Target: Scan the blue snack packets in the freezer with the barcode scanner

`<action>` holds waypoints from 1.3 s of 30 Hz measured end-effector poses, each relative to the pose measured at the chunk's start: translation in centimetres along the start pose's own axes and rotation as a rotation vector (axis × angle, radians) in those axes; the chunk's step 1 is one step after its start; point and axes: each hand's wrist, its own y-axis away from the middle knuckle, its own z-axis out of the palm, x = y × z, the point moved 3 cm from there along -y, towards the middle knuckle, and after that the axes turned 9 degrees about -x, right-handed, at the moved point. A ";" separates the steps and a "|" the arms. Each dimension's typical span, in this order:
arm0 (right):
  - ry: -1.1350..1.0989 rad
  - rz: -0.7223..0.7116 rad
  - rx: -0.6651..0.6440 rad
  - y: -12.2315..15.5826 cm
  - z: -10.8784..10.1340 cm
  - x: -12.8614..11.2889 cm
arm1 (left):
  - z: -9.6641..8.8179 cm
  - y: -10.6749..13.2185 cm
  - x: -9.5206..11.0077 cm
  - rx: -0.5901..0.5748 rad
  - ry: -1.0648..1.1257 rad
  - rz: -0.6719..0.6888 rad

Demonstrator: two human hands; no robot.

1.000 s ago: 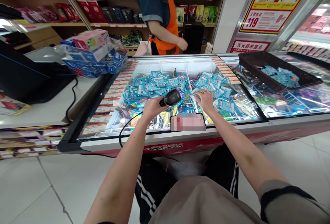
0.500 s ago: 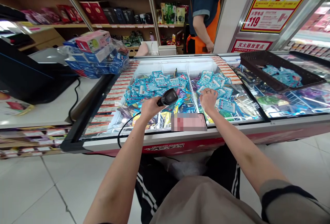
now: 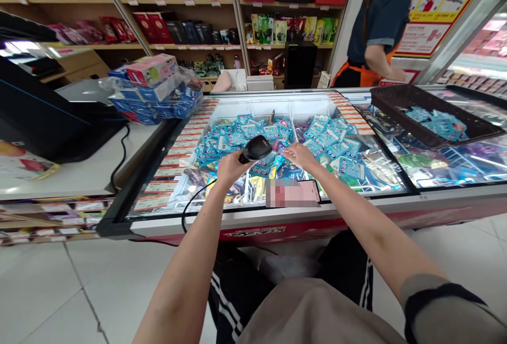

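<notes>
Right hand (image 3: 301, 155) shifted left toward the divider, seemingly open on blue packets (image 3: 253, 132), too many to count, left hand (image 3: 232, 167) gripping one black scanner (image 3: 256, 149), head pointing right over the freezer (image 3: 277, 217).

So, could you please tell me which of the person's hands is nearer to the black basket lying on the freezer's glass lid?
Right. The right hand reaches among the blue packets, on the side toward the black basket; the left hand, gripping the barcode scanner, is farther away.
</notes>
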 end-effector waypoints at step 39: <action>-0.594 0.178 0.208 2.2 0.2 5.3 | 2.2 -1.2 4.0 -0.058 -0.041 0.114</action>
